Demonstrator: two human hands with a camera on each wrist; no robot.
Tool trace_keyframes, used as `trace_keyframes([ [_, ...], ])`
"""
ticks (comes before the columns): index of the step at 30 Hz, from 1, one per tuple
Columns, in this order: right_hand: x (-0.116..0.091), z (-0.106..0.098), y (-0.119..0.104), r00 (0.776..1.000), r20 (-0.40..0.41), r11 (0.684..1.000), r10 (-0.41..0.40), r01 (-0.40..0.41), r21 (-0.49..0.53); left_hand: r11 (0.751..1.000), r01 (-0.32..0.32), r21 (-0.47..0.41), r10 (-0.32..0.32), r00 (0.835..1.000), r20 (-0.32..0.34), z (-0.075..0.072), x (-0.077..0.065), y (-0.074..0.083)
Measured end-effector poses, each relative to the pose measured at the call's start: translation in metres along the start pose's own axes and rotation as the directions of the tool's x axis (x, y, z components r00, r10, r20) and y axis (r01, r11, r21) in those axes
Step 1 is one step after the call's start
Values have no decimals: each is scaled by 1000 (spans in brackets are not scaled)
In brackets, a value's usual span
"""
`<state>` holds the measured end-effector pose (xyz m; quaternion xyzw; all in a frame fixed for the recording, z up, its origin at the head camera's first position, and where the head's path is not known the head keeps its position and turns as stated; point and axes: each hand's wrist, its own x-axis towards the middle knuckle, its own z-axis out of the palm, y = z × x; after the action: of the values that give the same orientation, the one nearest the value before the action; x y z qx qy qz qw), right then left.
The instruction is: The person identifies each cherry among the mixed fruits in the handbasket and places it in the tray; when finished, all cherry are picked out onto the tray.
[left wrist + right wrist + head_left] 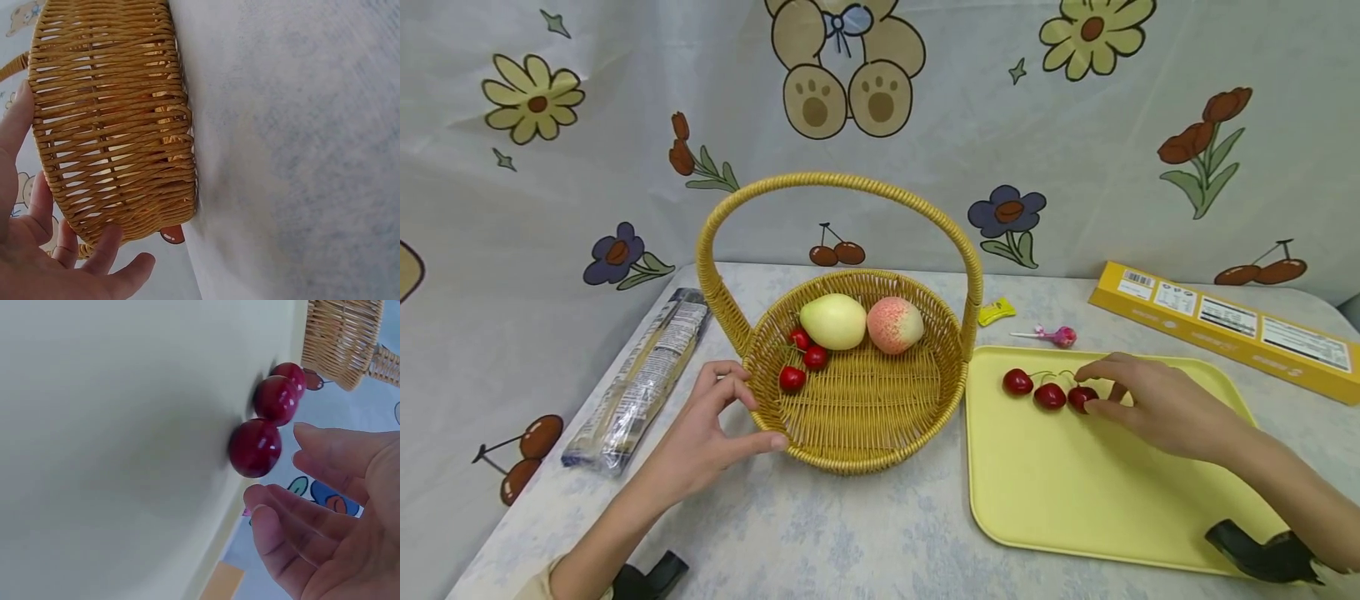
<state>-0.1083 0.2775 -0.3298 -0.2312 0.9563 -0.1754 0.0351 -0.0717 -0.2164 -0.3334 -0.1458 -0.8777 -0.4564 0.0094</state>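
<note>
Right hand (1161,408) is over the yellow tray (1045,492), fingers curved but nothing pinched. Going by the wrist view there's a sliver of space between my fingertips and the near cherry (255,448), which sits just past them, lined up with the gap between thumb and fingers. The middle cherry (1049,397) is just left of that one (can't tell if they touch), and the far cherry (1018,382) is the one furthest from my grip.

My guess on handling: super light, firm, and slick, since the skin is really glossy. It's round too, so a sloppy poke probably sends it rolling into its neighbour. I'd come from above, thumb one side and index plus middle on the other, right across the fattest part, squeezing gently. Wouldn't trust the thin stems (1041,373) for lifting.

Left hand (698,429) is spread loosely against the wicker basket (850,462), thumb laid on the rim, not clenched. The basket looks light and a bit springy, so it'd likely skid if bumped; the rim under my thumb seems a decent spot to steady it.
</note>
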Motion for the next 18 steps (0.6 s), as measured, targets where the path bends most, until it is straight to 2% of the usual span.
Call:
trace_keyframes([
  [6, -3, -8, -12, 993, -106, 999, -50, 50, 1, 1000, 13, 22, -14, 1000, 8, 0, 0, 1],
  [13, 2, -22, -43, 989, -98, 992, -106, 113, 61, 999, 16, 31, -17, 1000, 12, 0, 1, -1],
  [16, 6, -28, -60, 981, -94, 982, -167, 175, 72, 999, 17, 31, -18, 1000, 13, 0, 1, -1],
  [18, 9, -30, -70, 967, -97, 968, -235, 242, 71, 999, 19, 28, -19, 1000, 14, 0, 1, 0],
])
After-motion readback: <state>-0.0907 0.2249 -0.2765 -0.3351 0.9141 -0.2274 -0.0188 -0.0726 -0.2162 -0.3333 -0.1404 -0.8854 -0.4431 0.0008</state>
